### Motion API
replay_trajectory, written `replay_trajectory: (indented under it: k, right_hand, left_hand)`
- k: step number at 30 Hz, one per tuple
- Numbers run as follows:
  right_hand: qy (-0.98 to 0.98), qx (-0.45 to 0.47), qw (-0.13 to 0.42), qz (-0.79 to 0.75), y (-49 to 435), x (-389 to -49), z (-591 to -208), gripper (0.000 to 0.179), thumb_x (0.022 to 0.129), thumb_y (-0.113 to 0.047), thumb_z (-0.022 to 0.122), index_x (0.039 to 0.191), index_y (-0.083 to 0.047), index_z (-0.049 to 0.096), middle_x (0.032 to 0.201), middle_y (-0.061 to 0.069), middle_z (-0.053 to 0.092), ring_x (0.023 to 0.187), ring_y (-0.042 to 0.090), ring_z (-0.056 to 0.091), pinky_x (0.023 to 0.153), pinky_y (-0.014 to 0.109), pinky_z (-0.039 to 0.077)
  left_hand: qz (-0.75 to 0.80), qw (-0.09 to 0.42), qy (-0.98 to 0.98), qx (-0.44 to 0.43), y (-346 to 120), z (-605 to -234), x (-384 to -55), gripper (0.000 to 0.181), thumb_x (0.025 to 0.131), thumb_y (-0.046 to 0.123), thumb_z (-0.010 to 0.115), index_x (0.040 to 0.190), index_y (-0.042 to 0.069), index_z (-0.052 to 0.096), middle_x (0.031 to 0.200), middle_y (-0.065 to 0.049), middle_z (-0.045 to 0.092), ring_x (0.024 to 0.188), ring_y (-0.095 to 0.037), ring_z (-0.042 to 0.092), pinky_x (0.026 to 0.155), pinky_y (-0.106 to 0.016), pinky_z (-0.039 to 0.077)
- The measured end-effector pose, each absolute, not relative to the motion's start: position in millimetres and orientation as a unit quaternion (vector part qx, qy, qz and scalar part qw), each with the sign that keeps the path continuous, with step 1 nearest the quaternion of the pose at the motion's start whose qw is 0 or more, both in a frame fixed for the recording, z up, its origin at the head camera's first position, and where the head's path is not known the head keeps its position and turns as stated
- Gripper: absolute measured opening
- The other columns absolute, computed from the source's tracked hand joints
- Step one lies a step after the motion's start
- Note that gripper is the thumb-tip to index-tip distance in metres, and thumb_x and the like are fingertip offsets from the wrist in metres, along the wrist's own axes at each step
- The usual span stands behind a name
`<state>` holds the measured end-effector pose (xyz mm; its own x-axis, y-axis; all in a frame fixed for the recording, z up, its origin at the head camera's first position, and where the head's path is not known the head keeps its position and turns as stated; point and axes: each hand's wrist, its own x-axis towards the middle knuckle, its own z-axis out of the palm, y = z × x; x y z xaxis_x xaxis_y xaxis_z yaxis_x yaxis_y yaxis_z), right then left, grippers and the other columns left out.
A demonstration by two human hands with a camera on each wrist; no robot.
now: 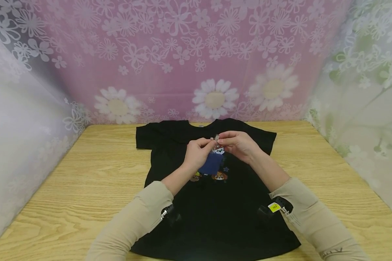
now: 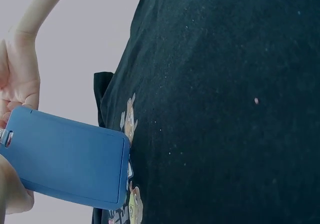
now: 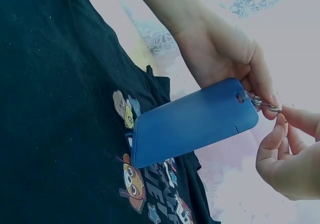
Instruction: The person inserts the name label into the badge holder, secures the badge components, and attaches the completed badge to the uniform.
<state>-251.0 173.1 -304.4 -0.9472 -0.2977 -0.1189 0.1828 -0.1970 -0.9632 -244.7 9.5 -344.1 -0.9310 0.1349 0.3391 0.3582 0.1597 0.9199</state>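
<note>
A blue badge holder (image 3: 195,124) hangs by its slotted end from a short clear strap with a metal clip (image 3: 256,101). In the head view it dangles over the printed chest of a black T-shirt (image 1: 212,214). My left hand (image 1: 197,154) pinches the clip end between thumb and fingertips, above the holder. From the other side my right hand (image 1: 241,145) pinches the same metal clip, its fingertips right beside the left ones. In the left wrist view, the holder's plain back (image 2: 70,156) faces the camera and its lower edge overlaps the print. Fingers partly hide the clip.
The T-shirt lies spread on a wooden table (image 1: 68,203), neckline toward the back. Cartoon dog faces (image 3: 134,181) and lettering show on its front. A pink floral curtain (image 1: 170,72) hangs behind the table, with pale floral curtains at both sides.
</note>
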Motion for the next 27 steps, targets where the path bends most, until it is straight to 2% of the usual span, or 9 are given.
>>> replay_trajectory:
  k: [6,10,14,17,21,27]
  right_hand:
    - [0.652,-0.057,0.164,-0.738,175.2,-251.9,-303.9,0.021,0.089,0.0,0.057,0.081,-0.015,0.068,0.081,-0.002,0.066,0.079,0.013,0.058,0.066,0.025,0.043]
    - [0.68,-0.076,0.176,-0.708,178.4,-251.8,-304.3,0.012,0.091,-0.009,0.058,0.089,-0.016,0.067,0.083,-0.003,0.066,0.083,0.014,0.058,0.065,0.026,0.044]
    - [0.685,-0.111,0.173,-0.699,182.2,-252.3,-305.2,0.012,0.092,-0.012,0.057,0.095,-0.015,0.068,0.084,-0.001,0.064,0.08,0.013,0.057,0.065,0.025,0.046]
    - [0.687,-0.143,0.172,-0.691,184.7,-252.9,-305.2,0.014,0.094,-0.014,0.055,0.1,-0.012,0.067,0.086,0.0,0.063,0.08,0.014,0.056,0.065,0.025,0.046]
    - [0.695,-0.171,0.181,-0.675,186.8,-253.6,-305.4,0.018,0.095,-0.018,0.053,0.104,-0.01,0.066,0.09,0.001,0.062,0.082,0.014,0.056,0.067,0.026,0.046]
    - [0.711,-0.192,0.201,-0.646,189.4,-253.8,-305.4,0.023,0.094,-0.017,0.055,0.108,-0.001,0.064,0.095,0.005,0.061,0.078,0.016,0.054,0.065,0.029,0.042]
  left_hand:
    - [-0.627,0.058,-0.755,-0.181,4.7,-344.3,-248.2,0.022,0.091,0.013,0.06,0.098,-0.004,0.071,0.091,-0.019,0.066,0.072,-0.008,0.052,0.064,-0.022,0.043]
    - [-0.624,0.008,-0.757,-0.193,-0.3,-342.6,-249.6,0.025,0.092,0.015,0.057,0.098,-0.006,0.069,0.095,-0.02,0.064,0.077,-0.01,0.053,0.069,-0.023,0.043]
    - [-0.635,-0.037,-0.743,-0.209,-3.8,-341.0,-249.5,0.028,0.094,0.016,0.054,0.1,-0.01,0.066,0.097,-0.02,0.062,0.086,-0.017,0.054,0.076,-0.025,0.042]
    - [-0.652,-0.057,-0.722,-0.225,-5.0,-340.6,-249.2,0.028,0.095,0.013,0.051,0.098,-0.011,0.064,0.092,-0.013,0.063,0.091,-0.023,0.054,0.081,-0.027,0.042]
    - [-0.672,-0.086,-0.693,-0.246,-6.2,-340.7,-249.3,0.024,0.096,0.009,0.048,0.087,-0.009,0.062,0.082,0.001,0.059,0.089,-0.021,0.053,0.084,-0.03,0.04]
    - [-0.671,-0.13,-0.675,-0.277,-7.8,-341.3,-249.2,0.024,0.094,0.008,0.045,0.081,-0.004,0.06,0.079,0.002,0.057,0.083,-0.017,0.051,0.089,-0.039,0.035]
